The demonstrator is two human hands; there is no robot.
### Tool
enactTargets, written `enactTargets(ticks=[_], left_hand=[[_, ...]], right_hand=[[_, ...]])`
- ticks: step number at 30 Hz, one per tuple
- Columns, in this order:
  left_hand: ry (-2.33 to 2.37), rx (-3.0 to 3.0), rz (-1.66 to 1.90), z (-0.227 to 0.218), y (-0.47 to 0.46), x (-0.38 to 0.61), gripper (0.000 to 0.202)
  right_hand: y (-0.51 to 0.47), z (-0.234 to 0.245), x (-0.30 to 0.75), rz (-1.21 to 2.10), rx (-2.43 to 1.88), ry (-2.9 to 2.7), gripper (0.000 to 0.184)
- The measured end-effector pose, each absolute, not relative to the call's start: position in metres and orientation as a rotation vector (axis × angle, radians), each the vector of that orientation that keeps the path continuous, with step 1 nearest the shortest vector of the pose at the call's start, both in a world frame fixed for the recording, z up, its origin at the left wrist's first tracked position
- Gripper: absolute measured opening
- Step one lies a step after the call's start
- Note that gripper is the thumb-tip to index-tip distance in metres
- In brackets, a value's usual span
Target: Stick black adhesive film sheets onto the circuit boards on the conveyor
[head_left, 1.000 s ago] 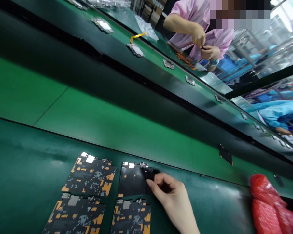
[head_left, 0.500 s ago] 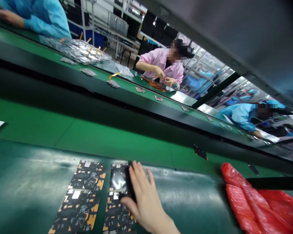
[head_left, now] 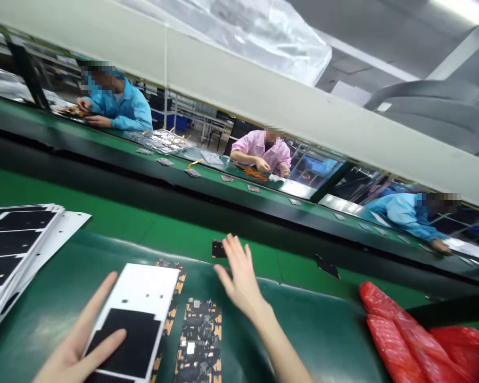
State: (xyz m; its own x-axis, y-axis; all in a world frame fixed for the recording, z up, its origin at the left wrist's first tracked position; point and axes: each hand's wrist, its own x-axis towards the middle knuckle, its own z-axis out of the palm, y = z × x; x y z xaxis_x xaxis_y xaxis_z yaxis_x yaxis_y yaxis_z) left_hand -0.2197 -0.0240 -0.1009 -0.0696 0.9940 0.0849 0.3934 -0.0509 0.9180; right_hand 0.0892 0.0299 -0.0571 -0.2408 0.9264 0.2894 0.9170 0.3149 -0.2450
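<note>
White backing sheet (head_left: 138,284) pinched in my left hand (head_left: 77,348) at lower left; my right hand (head_left: 239,276) spreads wide, empty.

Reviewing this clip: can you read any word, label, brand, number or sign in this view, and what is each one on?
No text can be read: any tiny markings on the black-and-orange printed circuit boards are too small to make out, and the white rectangular sheet with black pads at the left hand shows no legible writing.
</note>
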Motion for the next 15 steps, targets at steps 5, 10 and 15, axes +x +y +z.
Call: enactTargets(ticks=[5,10,15], left_hand=[[1.247,1.492,0.934,-0.083,-0.041,-0.18,0.082],[0.995,1.088,0.828,-0.042,-0.062,-0.156,0.106],[0.842,1.011,0.805,-0.036,-0.071,-0.153,0.104]], right_hand=[[-0.055,-0.054,0.034,0.122,-1.03,-2.317,0.081],[-0.074,-0.048,0.039,0.274,-1.065,-2.203,0.067],[-0.076,-0.039,0.056,0.367,-1.037,-2.205,0.058]])
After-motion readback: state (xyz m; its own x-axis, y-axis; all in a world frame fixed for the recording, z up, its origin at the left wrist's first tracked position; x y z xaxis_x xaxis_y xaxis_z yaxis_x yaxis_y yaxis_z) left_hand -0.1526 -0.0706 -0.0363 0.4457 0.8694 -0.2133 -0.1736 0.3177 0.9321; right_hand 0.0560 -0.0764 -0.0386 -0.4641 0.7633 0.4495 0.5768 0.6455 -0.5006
